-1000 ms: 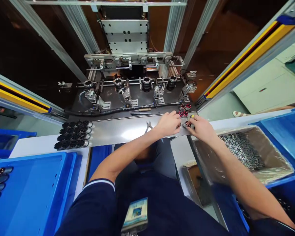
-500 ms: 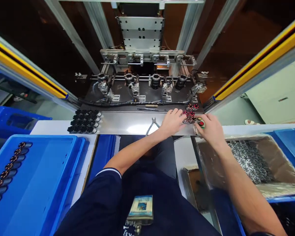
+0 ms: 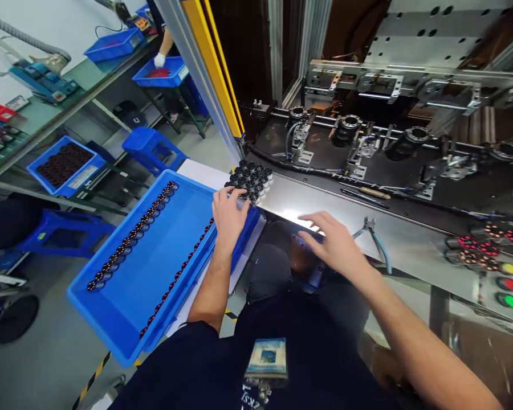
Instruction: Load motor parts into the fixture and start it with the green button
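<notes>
My left hand is at the near edge of a cluster of black-topped metal cylinders. Its fingers and thumb are curled about a cylinder at that edge, mostly hidden by the hand. Over the front edge of the metal ledge, my right hand hovers with thumb and fingers apart and nothing between them. To its right lie blue-handled cutting pliers. Farther right on the ledge is a group of motor parts with red and copper windings.
A blue tray at the left holds two rows of copper-wound parts. Behind the ledge stands a machine with several round black holders. Red, green and yellow buttons sit at right. A co-worker's gloved hand reaches into a far blue bin.
The view has swung left. Both hands have left the wound parts and button box on the right; my left hand is now at the black-topped cylinders, my right hand near the pliers.
</notes>
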Demonstrator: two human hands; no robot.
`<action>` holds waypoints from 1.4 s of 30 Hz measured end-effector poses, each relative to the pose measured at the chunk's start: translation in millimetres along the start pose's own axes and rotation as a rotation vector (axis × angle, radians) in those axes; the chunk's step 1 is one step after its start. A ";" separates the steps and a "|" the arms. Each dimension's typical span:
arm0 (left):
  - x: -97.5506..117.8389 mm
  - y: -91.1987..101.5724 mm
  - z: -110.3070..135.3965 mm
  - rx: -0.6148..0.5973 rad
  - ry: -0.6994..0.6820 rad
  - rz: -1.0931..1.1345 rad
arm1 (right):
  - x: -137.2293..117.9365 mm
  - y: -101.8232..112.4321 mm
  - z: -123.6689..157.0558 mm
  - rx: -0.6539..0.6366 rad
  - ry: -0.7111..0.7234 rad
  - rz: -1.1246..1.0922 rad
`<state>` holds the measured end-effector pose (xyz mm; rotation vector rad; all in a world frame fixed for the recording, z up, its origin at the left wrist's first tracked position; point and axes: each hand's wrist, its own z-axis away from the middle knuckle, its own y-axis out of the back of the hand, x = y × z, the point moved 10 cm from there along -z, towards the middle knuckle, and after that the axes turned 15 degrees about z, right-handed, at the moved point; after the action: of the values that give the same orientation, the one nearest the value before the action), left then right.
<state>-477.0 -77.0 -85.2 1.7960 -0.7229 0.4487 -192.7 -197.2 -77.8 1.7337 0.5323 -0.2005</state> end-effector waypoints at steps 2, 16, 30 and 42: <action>-17.6 -1.3 -6.6 -0.048 0.016 -0.015 | -28.0 -52.9 -51.5 -0.079 0.029 -0.022; -22.0 -21.2 -1.2 -0.062 -0.016 0.478 | -15.9 -104.8 -102.1 0.083 -0.220 -0.329; 191.2 -1.3 34.9 -0.469 -0.410 1.431 | -24.6 114.1 29.5 0.471 -0.238 -0.745; 272.0 -28.1 46.3 -0.641 -0.435 1.363 | 37.7 163.1 85.9 0.487 -0.330 -0.735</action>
<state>-258.3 -183.8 47.9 0.5714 -2.1023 0.5801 -72.6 -294.1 29.9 1.8379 0.9061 -1.1974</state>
